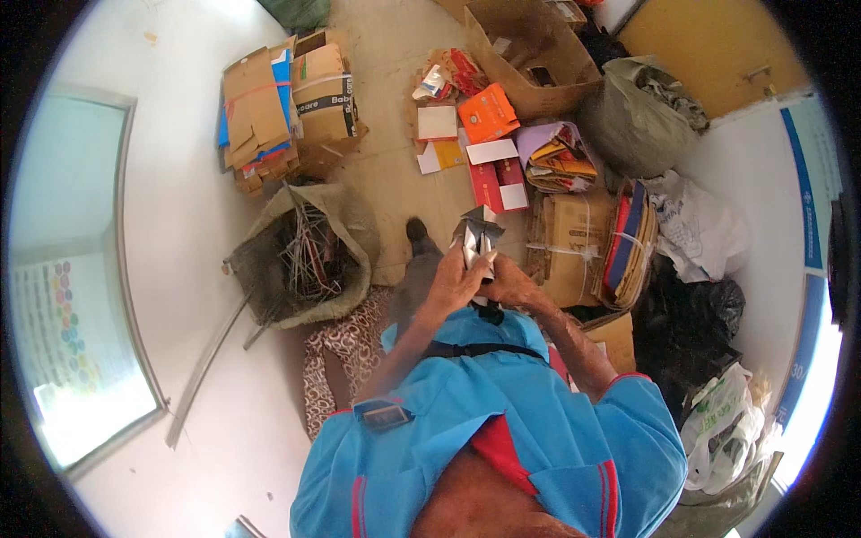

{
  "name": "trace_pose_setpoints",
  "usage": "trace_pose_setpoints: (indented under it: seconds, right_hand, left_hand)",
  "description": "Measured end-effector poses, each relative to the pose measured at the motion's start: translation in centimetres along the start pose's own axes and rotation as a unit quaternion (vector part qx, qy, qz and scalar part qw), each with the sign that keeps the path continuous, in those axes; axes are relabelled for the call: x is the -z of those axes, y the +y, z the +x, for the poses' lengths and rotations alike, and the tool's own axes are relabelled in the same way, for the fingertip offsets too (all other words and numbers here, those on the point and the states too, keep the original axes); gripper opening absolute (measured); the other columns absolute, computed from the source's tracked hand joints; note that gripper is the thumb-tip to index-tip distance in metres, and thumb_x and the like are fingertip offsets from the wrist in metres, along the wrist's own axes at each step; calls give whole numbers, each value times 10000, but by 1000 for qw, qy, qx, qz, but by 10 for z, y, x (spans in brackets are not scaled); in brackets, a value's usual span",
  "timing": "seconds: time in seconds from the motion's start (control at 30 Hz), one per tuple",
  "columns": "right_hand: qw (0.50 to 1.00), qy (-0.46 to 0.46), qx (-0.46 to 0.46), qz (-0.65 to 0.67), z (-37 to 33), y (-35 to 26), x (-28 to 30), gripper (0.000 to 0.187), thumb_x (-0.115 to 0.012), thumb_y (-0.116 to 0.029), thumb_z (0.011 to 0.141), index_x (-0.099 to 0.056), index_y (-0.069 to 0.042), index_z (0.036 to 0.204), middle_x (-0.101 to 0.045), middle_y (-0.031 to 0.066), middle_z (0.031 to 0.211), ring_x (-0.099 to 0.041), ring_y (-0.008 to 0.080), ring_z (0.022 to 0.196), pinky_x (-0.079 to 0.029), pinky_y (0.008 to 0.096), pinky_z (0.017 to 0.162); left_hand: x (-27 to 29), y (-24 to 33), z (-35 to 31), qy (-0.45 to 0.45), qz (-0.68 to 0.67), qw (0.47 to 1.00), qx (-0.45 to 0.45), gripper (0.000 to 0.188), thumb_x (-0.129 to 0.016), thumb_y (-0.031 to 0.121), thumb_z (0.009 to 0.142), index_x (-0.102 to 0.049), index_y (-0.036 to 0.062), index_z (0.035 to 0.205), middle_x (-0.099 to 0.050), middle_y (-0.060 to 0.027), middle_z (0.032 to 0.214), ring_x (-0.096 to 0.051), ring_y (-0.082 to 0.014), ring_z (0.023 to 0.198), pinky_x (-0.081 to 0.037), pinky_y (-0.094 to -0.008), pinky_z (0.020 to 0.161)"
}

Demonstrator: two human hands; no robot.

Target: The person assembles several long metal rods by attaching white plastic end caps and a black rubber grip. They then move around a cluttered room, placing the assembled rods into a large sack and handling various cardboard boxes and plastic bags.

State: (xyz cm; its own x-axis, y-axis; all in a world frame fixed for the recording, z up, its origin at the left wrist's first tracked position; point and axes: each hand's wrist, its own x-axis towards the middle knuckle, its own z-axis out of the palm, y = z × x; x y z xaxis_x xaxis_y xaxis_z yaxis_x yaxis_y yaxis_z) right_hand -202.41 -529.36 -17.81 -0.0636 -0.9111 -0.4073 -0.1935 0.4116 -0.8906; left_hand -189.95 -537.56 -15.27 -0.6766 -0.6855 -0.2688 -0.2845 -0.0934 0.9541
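Observation:
Both hands are together in front of my waist, on a folded piece with shiny silver and dark faces [481, 231], perhaps a small flattened carton. My left hand [460, 280] is closed around its left side, with the thumb across the front. My right hand [511, 282] is closed at its lower right edge, and some of those fingers are hidden. The piece stands tilted up between the hands. Beyond it on the floor lie an opened red and white box [489, 175] and an orange box [489, 113].
A woven sack of thin metal rods [309, 255] stands at left, near a patterned cloth [348, 359]. Cardboard bundles [260, 99] lean behind it. At right are tied flattened cartons [569, 242], black bags [686, 323] and a grey sack [641, 121]. A large open carton [529, 58] stands farther off.

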Motion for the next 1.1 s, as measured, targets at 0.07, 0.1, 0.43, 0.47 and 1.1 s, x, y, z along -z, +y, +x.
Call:
trace_pose_setpoints:
  seconds: [0.07,0.1,0.43,0.47,1.1]
  right_hand:
    - [996,-15,-82,-14,45,-4,15,406,-755,-233,729,-639,-5,1045,-678,184,971,-649,275,892,-516,402,795]
    - [996,-12,-84,-12,68,-6,22,365,-741,-221,740,-649,-8,1022,-683,177,944,-654,275,874,-518,404,785]
    - [976,66,-199,-59,236,-100,86,486,-662,-197,752,-572,-53,1206,-677,188,992,-653,324,931,-504,432,827]
    - [971,100,-202,-84,248,-97,89,531,-674,-198,729,-554,-56,1227,-677,191,976,-657,323,930,-506,435,821]
    - [981,-90,-146,-86,576,-237,288,639,-693,-402,791,-515,41,1215,-599,262,1083,-602,354,1001,-476,426,851]
  left_hand:
    - [29,17,39,-9,48,997,-52,406,-641,343,889,-537,-16,1047,-551,-168,872,-540,-254,763,-452,-398,679]
    - [42,11,63,-11,101,991,-83,432,-644,366,881,-537,-19,1047,-546,-182,889,-542,-277,787,-452,-414,682]
    - [188,21,276,-213,289,933,-34,728,-615,678,746,-636,-2,1005,-575,-205,1042,-588,-391,961,-483,-455,826]
    - [199,39,295,-229,260,938,-24,709,-636,658,742,-631,17,1046,-584,-174,1069,-581,-377,987,-482,-451,828]
    - [316,132,625,-290,-41,953,73,821,-801,334,735,-398,25,1381,-534,-195,1249,-529,-263,1163,-452,-362,965]
